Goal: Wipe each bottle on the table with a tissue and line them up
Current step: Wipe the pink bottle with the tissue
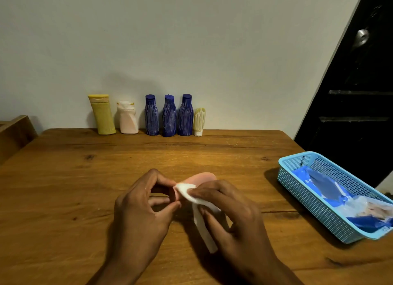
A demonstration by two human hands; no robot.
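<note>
Over the middle of the wooden table (63, 178), my left hand (140, 208) grips the near end of a small pink bottle (202, 177), which is mostly hidden behind both hands. My right hand (229, 212) pinches a folded white tissue (187, 191) and presses it on the bottle. Along the wall stands a row: a yellow bottle (103, 114), a pale pink bottle (127, 118), three dark blue bottles (151, 115) (169, 117) (185, 115) and a small cream tube (199, 122) standing on its cap.
A light blue plastic basket (306, 191) sits at the table's right edge and holds a blue tissue pack (325, 185). A dark door (357, 93) stands at the right. A wooden piece (14, 134) lies beyond the table's left edge.
</note>
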